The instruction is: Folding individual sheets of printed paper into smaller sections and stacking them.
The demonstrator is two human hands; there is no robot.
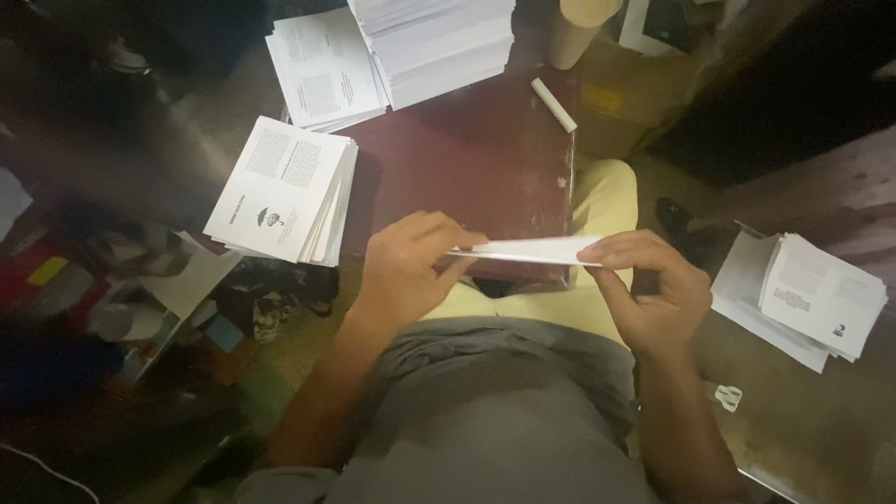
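Observation:
I hold a white sheet of paper [532, 250] nearly edge-on, flat between both hands, above my lap. My left hand [406, 266] pinches its left end with thumb and fingers. Its right end sits between the thumb and fingers of my right hand [649, 289]. The sheet looks folded, thin and long from this angle. Just beyond it is the near edge of a small dark red table [476, 159].
A stack of printed leaflets [285, 191] overhangs the table's left corner. More printed sheets [327, 70] and a tall white paper stack [439, 42] lie at its far end, beside a white stick [553, 104] and a tan cup [576, 28]. Another leaflet pile [812, 299] lies at my right. Clutter fills the left floor.

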